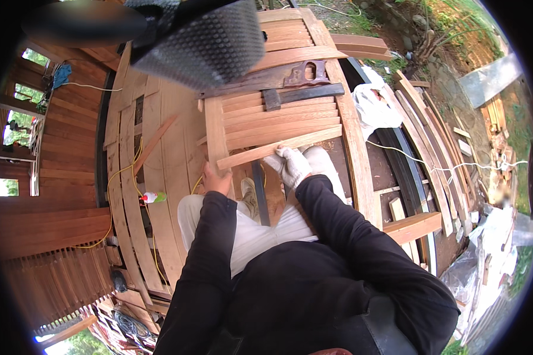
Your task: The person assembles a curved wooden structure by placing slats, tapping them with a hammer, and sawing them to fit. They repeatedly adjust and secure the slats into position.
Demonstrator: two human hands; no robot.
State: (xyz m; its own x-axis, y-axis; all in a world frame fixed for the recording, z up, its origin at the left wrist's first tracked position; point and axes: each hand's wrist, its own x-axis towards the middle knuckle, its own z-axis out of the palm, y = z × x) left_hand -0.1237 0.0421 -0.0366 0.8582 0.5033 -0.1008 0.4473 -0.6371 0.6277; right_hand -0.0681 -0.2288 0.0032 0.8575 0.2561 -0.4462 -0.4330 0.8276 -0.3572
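Observation:
A louvered wooden frame (215, 127) lies in front of me, with several slats (278, 121) set side by side in it. Across its near end runs a loose-looking wooden slat (249, 155), slightly tilted. My right hand (293, 167), in a white glove, is closed on this slat near its middle. My left hand (216, 181), bare, grips the near end of the frame's left side piece, beside the slat's left end; some fingers are hidden. A handsaw (308, 74) with a brown handle rests across the frame. Just nearer lies a hammer (311, 94) with a dark handle.
A squeeze bottle (154, 197) with a red cap lies on the planks to the left, near a yellow cord (111, 190). Right of the frame are a white plastic bag (376, 109), dark metal beams (405, 155) and stacked boards (435, 139). A dark textured object (204, 44) blocks the top.

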